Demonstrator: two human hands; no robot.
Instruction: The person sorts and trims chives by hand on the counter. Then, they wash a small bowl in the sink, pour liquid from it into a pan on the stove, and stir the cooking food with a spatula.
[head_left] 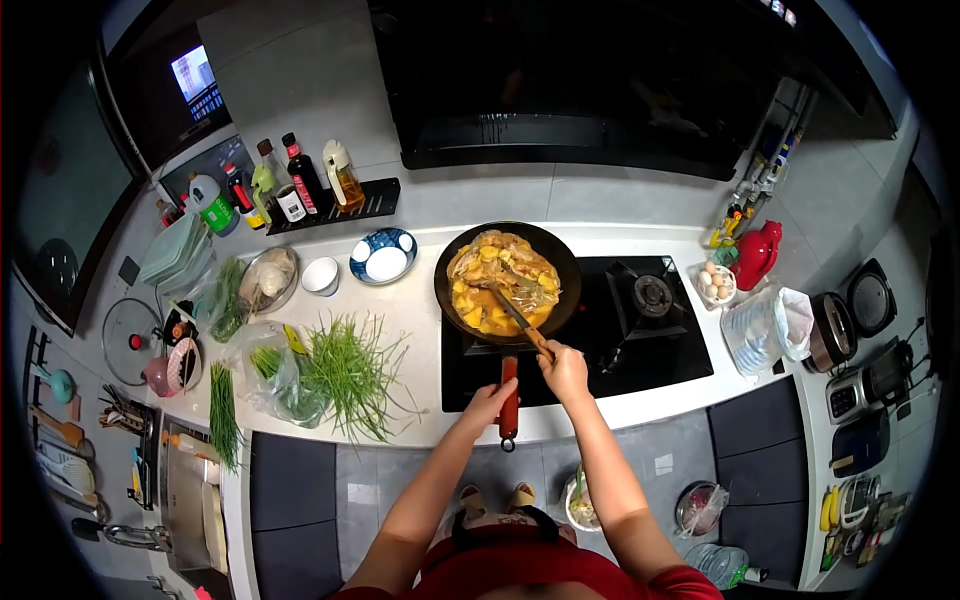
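Observation:
A dark wok (449, 262) sits on the left side of the black gas stove (600, 345). In it lies a stew with yellow chunks (500, 268) and brownish sauce. My left hand (492, 402) is closed around the wok's reddish-brown handle (510, 415), which points toward me. With my right hand (564, 370) I grip the wooden handle of a spatula (518, 318). The spatula's working end is down in the stew, so its shape is hidden.
Left of the stove lie green chives (350, 375), a plastic bag (285, 385), a white cup (321, 276) and a blue-patterned bowl (383, 256). Sauce bottles (305, 180) stand on a black shelf. Eggs (715, 283) and a red kettle (758, 255) are at right. A range hood (570, 150) hangs above.

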